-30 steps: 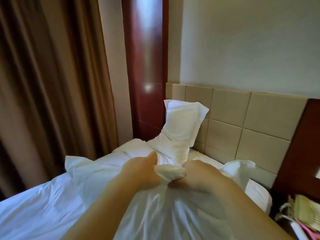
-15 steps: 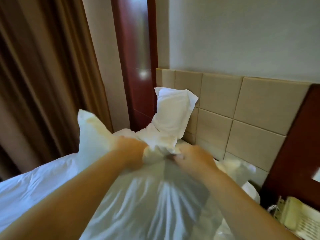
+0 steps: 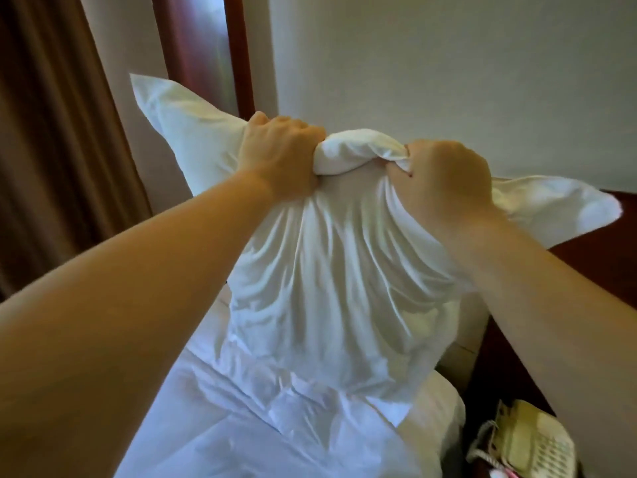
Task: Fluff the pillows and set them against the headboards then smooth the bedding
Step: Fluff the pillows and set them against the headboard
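A white pillow point(image 3: 331, 281) hangs upright in front of me, lifted off the bed. My left hand point(image 3: 279, 150) grips its bunched top edge on the left side. My right hand point(image 3: 448, 181) grips the same edge a little to the right. The pillow's two upper corners stick out past my fists. Its lower end reaches down to the white bedding point(image 3: 248, 426). The second pillow and most of the headboard are hidden behind the raised pillow; only a strip of beige headboard point(image 3: 463, 343) shows at the lower right.
Brown curtains point(image 3: 51, 132) hang at the left. A dark red wooden panel point(image 3: 206, 46) stands behind the bed's head. To the right sits a dark wooden nightstand panel point(image 3: 586, 270), with a cream telephone point(image 3: 531, 443) at the bottom right.
Both hands have raised the pillow from bed level to chest height. It now covers the second pillow and the headboard. The view has shifted closer.
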A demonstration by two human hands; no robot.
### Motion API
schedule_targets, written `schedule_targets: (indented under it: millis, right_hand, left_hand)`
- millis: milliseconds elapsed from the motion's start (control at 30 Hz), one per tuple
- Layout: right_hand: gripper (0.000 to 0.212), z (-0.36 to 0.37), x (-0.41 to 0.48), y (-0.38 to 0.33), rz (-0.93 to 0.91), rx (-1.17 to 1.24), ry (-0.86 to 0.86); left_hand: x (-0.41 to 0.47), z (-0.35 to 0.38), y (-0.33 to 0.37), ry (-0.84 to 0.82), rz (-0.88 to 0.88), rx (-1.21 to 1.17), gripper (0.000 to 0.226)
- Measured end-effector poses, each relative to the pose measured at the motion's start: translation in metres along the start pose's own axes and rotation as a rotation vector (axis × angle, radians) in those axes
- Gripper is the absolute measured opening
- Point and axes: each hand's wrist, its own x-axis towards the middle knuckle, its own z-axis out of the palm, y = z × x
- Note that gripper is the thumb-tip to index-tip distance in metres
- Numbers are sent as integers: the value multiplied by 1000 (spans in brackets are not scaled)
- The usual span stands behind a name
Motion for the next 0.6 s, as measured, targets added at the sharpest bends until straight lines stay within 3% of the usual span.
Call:
schedule_targets:
  millis: [167,267,433,600]
  right_hand:
    - [32,49,4,26,-17,-40,-51]
    - [30,97,5,44,15,-39,-152]
    - [34,193,-14,63,150,-60,-360]
    - [33,237,-8,73,204,-112,-393]
  left_hand:
    - [19,81,7,67,31,-118,25]
    - [25,140,9,-25,15,-170,27]
    - [11,240,18,-338,-17,-253,29]
    - [11,298,17,-288,-20,-302,31]
